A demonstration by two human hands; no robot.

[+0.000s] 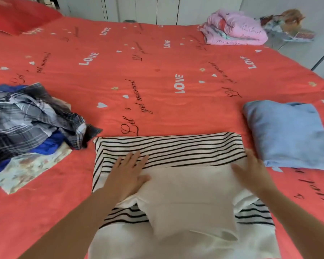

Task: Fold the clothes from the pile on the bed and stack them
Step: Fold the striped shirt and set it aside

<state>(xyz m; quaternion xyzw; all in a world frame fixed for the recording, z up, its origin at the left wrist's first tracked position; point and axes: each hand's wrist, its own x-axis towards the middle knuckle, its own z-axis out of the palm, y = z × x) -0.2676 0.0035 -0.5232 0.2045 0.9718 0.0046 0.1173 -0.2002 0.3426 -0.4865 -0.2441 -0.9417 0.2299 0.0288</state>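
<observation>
bed [157,113], hands [128,172] [251,171] seemingly flat on shirt [176,148]

A red pillow [17,14] lies far left, a folded pink quilt [236,28] far right.

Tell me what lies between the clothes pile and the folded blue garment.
Head view: the striped garment, with the left hand and right hand on it.

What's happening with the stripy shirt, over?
Both open: left hand, right hand flat on the striped shirt. Shirt partly folded, not stacked. The pile waits left, folded blue garment right; nothing blocking.
</observation>
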